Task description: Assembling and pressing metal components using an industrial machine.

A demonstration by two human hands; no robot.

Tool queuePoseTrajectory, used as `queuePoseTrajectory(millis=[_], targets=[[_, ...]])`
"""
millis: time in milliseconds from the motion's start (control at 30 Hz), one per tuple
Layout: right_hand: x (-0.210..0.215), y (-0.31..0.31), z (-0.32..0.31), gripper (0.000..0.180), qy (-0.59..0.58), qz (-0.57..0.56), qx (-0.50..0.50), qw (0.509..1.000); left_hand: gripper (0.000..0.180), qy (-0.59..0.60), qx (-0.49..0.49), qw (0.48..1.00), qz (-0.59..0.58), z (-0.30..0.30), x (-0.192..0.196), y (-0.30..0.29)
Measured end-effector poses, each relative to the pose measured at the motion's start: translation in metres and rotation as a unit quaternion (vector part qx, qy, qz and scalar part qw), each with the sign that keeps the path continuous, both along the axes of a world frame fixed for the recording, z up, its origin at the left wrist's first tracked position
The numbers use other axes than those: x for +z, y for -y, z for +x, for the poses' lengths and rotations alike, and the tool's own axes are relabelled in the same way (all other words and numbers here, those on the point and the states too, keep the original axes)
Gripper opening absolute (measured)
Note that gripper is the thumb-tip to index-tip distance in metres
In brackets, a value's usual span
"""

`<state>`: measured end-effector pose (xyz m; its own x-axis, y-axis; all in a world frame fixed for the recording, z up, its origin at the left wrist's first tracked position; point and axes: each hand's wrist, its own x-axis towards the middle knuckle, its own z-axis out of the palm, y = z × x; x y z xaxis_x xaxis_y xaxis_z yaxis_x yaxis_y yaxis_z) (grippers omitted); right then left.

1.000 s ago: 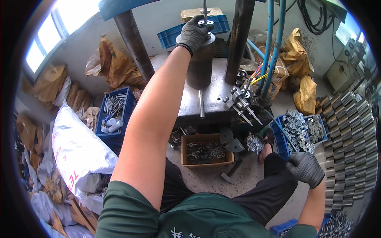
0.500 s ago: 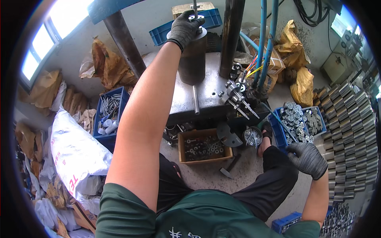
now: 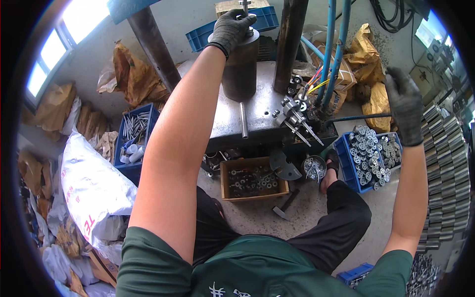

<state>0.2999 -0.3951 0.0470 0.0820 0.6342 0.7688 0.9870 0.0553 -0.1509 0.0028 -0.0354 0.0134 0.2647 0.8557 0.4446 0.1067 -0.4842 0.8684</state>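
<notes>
My left hand (image 3: 231, 27), in a dark glove, reaches far forward. Its fingers are curled on a small metal part at the top of a dark steel cylinder (image 3: 241, 67), which stands upright on the grey press table (image 3: 257, 114). My right hand (image 3: 403, 106), also gloved, is raised at the right, at the end of a thin black lever rod (image 3: 356, 118) coming from the machine. The glove hides whether its fingers close round the rod. Just below that hand is a blue bin of round metal parts (image 3: 368, 153).
A cardboard box of small rings (image 3: 253, 180) lies on the floor between my legs. A blue bin of rods (image 3: 132, 133) and white sacks (image 3: 91, 185) are on the left, and stacked steel tubes (image 3: 443, 163) on the right. Press columns (image 3: 289, 44) and blue hoses (image 3: 331, 49) rise behind.
My right hand rose from low beside the blue parts bin up to the end of the lever rod. My left hand stayed on top of the cylinder.
</notes>
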Motion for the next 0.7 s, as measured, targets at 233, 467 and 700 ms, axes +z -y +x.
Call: queuePoseTrajectory(millis=[233, 467, 700], targets=[[0.005, -0.007, 0.008, 0.034, -0.078, -0.083, -0.046, 0.993, 0.057, -0.041, 0.039, 0.996, 0.072, 0.0, -0.002, -0.003], [-0.058, 0.131, -0.063, 0.029, -0.04, -0.416, 0.049, 0.907, 0.058, -0.095, 0.088, 0.985, 0.114, -0.001, -0.003, -0.014], [-0.087, 0.162, -0.076, 0.022, -0.076, -0.489, 0.038, 0.868, 0.059, -0.081, 0.058, 0.992, 0.076, 0.002, -0.002, -0.007]])
